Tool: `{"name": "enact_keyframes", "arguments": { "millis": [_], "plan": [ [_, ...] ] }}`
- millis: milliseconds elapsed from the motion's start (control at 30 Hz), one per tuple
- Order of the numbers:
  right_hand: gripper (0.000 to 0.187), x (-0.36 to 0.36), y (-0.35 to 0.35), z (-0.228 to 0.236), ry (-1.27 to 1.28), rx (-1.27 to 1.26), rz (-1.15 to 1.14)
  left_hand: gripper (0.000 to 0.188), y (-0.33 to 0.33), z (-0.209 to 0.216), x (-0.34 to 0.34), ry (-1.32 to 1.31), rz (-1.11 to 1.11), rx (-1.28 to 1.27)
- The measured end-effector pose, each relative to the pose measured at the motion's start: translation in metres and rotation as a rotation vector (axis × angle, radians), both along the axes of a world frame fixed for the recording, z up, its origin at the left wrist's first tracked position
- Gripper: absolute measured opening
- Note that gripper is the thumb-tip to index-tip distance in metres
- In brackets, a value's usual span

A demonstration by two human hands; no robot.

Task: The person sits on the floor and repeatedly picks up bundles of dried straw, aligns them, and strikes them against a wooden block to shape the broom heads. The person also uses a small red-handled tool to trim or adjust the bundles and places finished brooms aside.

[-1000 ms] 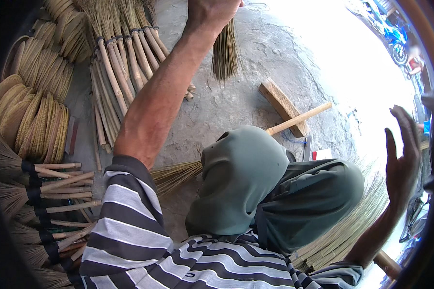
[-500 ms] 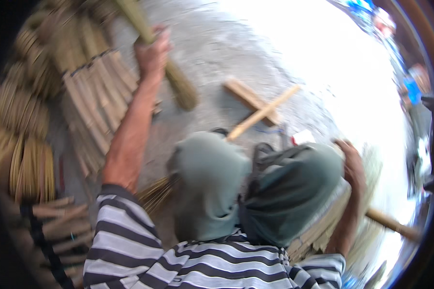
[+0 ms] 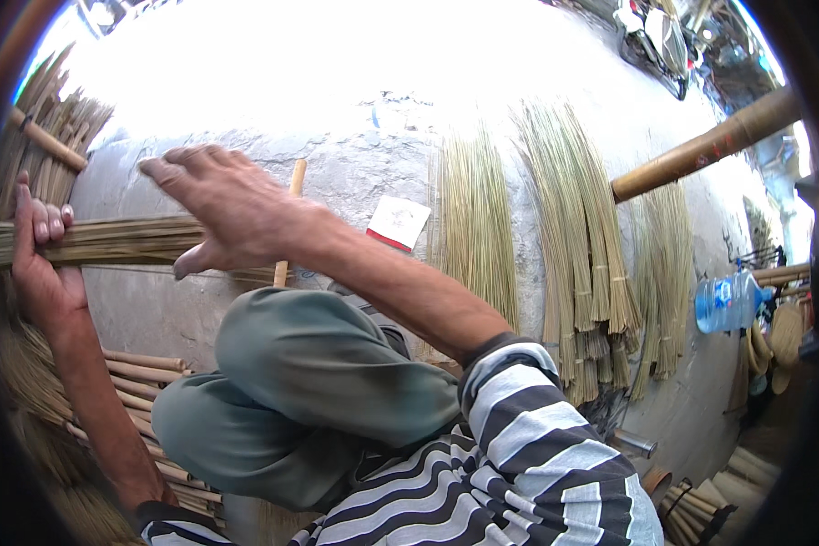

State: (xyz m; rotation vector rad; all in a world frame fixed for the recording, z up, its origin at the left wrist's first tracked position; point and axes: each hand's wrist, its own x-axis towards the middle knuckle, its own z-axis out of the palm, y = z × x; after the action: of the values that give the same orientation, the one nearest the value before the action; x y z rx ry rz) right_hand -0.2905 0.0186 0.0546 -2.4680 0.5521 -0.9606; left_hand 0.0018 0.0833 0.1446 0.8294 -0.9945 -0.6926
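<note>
A long bundle of thin straw stalks (image 3: 132, 242) lies level across the left of the view. My left hand (image 3: 50, 264) is closed around it near the left rim, with fingertips curled over the stalks. Over the bundle's right part hovers my right hand (image 3: 237, 205), its fingers and thumb spread apart. It hides some of the stalks, and I cannot tell if it touches them. Behind its wrist, a light wooden stick (image 3: 297, 178) shows in part, close to my bent knees.
Straw bundles (image 3: 578, 237) lie on the grey floor at right, beneath a thick bamboo pole (image 3: 705, 150). A white packet (image 3: 398, 223) lies ahead. Wooden handles (image 3: 146, 373) are stacked at lower left. A blue water bottle (image 3: 728, 302) and a parked motorbike (image 3: 655, 41) are farther right.
The view has swung to the right. My right hand has come from beside my knee over to the straw at left. My left hand now grips a level straw bundle instead of the slanted one.
</note>
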Motion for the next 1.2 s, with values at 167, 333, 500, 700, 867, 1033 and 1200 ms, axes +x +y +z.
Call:
{"name": "enact_keyframes", "arguments": {
  "millis": [167,333,500,700,867,1033,1200],
  "plan": [
    [0.071,-0.033,0.0,-0.008,0.012,0.336,-0.054,0.029,-0.048,0.023,-0.074,0.173,-0.212,0.048],
    [0.04,-0.097,0.002,-0.05,0.16,0.582,-0.277,0.037,-0.081,-0.031,-0.162,-0.093,-0.218,0.329],
    [0.04,-0.232,-0.005,-0.132,0.122,0.65,-0.725,0.097,-0.083,-0.066,-0.164,-0.756,-0.226,0.512],
    [0.054,-0.398,0.0,-0.254,0.218,0.733,-1.288,0.08,-0.06,-0.12,-0.117,-0.741,-0.281,0.945],
    [0.055,-0.452,0.027,-0.328,0.305,0.839,-1.55,0.07,-0.052,-0.14,-0.104,-0.733,-0.333,1.078],
    [0.067,-0.435,0.061,-0.381,0.466,0.883,-1.542,0.068,-0.051,-0.14,-0.106,-0.669,-0.369,1.15],
    [0.075,-0.408,0.078,-0.389,0.404,0.856,-1.53,0.065,-0.053,-0.142,-0.116,-0.721,-0.434,1.174]
  ]
}}
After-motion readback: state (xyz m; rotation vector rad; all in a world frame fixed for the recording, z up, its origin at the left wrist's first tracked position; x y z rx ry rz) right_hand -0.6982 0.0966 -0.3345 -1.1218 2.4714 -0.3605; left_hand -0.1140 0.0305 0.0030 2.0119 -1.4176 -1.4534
